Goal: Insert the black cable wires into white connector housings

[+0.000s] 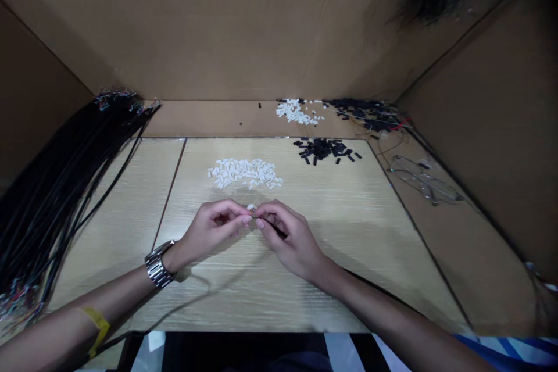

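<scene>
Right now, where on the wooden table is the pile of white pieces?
In the head view, the white pile lies slightly left of centre, beyond the left hand and left of the black pile on the table.

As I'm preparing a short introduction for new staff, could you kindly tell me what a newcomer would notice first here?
Probably the thick bundle of black cables sweeping down the left side, its ends showing coloured wires. Next, the left hand and right hand, fingertips close together over the middle of the table. Beyond them stand out a scattered white pile and, farther right, a black pile of small pieces.
</scene>
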{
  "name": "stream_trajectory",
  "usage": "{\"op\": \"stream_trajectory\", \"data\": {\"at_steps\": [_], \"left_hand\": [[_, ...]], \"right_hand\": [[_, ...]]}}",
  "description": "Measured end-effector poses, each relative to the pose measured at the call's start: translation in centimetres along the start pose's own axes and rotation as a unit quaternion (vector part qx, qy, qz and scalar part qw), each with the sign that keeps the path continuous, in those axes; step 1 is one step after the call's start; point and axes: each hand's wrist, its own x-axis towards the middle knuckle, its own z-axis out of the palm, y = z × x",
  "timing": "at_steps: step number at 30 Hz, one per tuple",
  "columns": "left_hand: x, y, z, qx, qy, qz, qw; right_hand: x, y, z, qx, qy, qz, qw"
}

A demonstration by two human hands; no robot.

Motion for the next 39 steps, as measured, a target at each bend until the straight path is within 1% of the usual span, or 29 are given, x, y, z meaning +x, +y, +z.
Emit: {"op": "stream_trajectory", "data": {"at_steps": [4, 13, 18, 20, 22, 23, 27, 31, 35, 39], "left_hand": [[-0.18, -0.04, 0.08, 0.022, -0.003, 0.019, 1.000], [-0.21, -0.64, -0.02, 0.065, 0.017, 0.061, 0.996], [-0.26, -0.18, 0.19, 0.079, 0.017, 0.078, 0.994], [-0.15, 0.10, 0.21, 0.059, 0.030, 0.065, 0.996], [0.08, 0.29, 0.09, 0.023, 0.039, 0.034, 0.998], [0.21, 0.33, -0.01, 0.005, 0.032, 0.015, 0.999], [0.46, 0.26, -0.39, -0.051, -0.029, -0.043, 0.997], [0.24, 0.18, -0.42, -0.075, -0.039, -0.058, 0.995], [0.27, 0.28, -0.41, -0.095, -0.064, -0.089, 0.989], [0.53, 0.34, -0.73, -0.119, -0.085, -0.097, 0.985]], "right_hand": [[0.15, -0.01, 0.11, -0.018, -0.007, -0.007, 1.000], [0.56, -0.06, 0.24, 0.040, -0.040, 0.061, 0.997], [0.64, -0.07, 0.13, 0.082, -0.065, 0.085, 0.991], [0.60, -0.12, 0.08, 0.090, -0.067, 0.082, 0.990], [0.54, -0.23, 0.05, 0.093, -0.063, 0.074, 0.991], [0.52, -0.30, 0.04, 0.093, -0.060, 0.068, 0.991], [0.45, -0.53, -0.04, 0.098, -0.048, 0.056, 0.992], [0.33, -0.52, -0.18, 0.110, -0.043, 0.062, 0.991], [0.26, -0.48, -0.26, 0.135, -0.059, 0.080, 0.986], [0.49, -0.41, -0.40, 0.178, -0.078, 0.113, 0.974]]}}
